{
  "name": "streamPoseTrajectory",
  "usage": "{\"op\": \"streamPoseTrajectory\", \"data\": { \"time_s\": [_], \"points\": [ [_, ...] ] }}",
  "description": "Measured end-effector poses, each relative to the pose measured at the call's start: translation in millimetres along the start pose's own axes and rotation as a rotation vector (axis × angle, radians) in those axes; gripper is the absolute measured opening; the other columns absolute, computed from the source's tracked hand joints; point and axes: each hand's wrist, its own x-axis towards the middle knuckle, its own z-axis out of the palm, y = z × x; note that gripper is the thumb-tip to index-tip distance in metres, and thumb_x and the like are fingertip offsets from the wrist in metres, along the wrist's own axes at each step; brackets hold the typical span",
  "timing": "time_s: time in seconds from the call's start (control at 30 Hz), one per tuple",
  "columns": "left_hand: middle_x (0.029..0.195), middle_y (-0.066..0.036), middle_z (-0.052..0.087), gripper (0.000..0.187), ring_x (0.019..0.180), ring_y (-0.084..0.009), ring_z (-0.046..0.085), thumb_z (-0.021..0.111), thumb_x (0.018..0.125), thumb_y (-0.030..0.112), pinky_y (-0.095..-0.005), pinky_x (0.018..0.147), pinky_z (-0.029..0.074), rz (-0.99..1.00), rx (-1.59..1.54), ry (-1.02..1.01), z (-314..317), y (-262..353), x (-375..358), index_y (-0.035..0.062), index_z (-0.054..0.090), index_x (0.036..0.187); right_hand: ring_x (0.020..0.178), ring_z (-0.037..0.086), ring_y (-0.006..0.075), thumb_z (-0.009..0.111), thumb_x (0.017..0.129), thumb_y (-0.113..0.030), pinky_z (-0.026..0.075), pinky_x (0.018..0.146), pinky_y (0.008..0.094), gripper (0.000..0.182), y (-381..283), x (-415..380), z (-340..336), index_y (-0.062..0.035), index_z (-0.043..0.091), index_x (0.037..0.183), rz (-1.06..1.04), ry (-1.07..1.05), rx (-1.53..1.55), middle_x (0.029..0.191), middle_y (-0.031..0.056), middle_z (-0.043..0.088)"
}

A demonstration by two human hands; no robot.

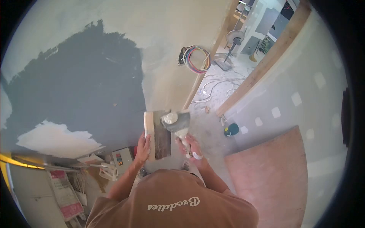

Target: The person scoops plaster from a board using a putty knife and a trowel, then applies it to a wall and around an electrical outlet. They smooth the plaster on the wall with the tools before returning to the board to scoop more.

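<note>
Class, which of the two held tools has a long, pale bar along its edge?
The dark flat tool in the left hand; the broad knife in the right hand lacks one.

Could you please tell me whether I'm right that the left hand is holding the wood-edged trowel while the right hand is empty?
Not quite: the right hand isn't empty but holds a broad-bladed scraper, as the head view shows. The left hand does hold the wood-edged trowel.

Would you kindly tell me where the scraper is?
In the head view, the scraper is near the middle, in the right hand, its blade overlapping the trowel in the left hand.
</note>
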Motion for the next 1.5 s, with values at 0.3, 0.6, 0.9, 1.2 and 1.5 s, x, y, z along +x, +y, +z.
{"op": "streamPoseTrajectory", "data": {
  "time_s": [0.3, 0.6, 0.9, 1.2, 1.5],
  "points": [
    [0.124, -0.01, 0.057, 0.054, 0.108, -0.0174, 0.055, 0.042, 0.105, 0.042, -0.0315, 0.093, 0.047, -0.348, -0.392, 0.191, -15, -49, -25, -0.0005, 0.044, 0.138, 0.089, 0.051, 0.0275, 0.055, 0.086, 0.007, 0.047, 0.08, 0.0338, 0.071, -25, 151, -4, -0.0065, 0.032, 0.153, -1.039, 0.499, -1.431, 0.1, 0.0155, 0.047],
    [0.112, -0.006, 0.06, 0.05, 0.1, -0.0128, 0.057, 0.041, 0.106, 0.041, -0.0301, 0.087, 0.05, -0.027, -0.105, 0.173, -26, -65, -58, 0.0002, 0.048, 0.133, 0.09, 0.046, 0.0345, 0.052, 0.081, 0.01, 0.044, 0.083, 0.0391, 0.081, -23, 209, -18, -0.0023, 0.022, 0.155, -1.109, 0.455, -1.471, 0.103, 0.0196, 0.041],
    [0.114, -0.005, 0.062, 0.052, 0.1, -0.0163, 0.062, 0.045, 0.103, 0.045, -0.0344, 0.088, 0.052, -0.562, -0.631, 0.151, -25, -86, -30, 0.0044, 0.05, 0.135, 0.092, 0.05, 0.0403, 0.048, 0.086, 0.01, 0.046, 0.083, 0.0419, 0.074, 74, 186, -108, -0.0055, 0.024, 0.154, -0.828, 0.4, -1.513, 0.107, 0.0238, 0.044],
    [0.138, -0.008, 0.053, 0.063, 0.119, -0.023, 0.056, 0.065, 0.091, 0.035, -0.0382, 0.108, 0.041, -0.043, 0.078, -0.173, 129, -525, 106, 0.0048, 0.042, 0.142, 0.098, 0.056, 0.0425, 0.053, 0.086, 0.004, 0.048, 0.085, 0.0443, 0.073, 44, 47, -118, -0.0164, 0.031, 0.153, -0.315, 0.008, -1.58, 0.114, 0.0237, 0.049],
    [0.106, -0.005, 0.067, 0.043, 0.088, -0.0194, 0.067, 0.055, 0.097, 0.029, -0.0365, 0.08, 0.059, -0.679, -1.015, -0.119, 125, -317, 99, 0.0096, 0.053, 0.135, 0.092, 0.053, 0.0302, 0.05, 0.087, 0.012, 0.044, 0.084, 0.0336, 0.067, 26, 7, -200, -0.011, 0.04, 0.148, -0.151, -0.244, -1.535, 0.103, 0.017, 0.051]
  ]
}}
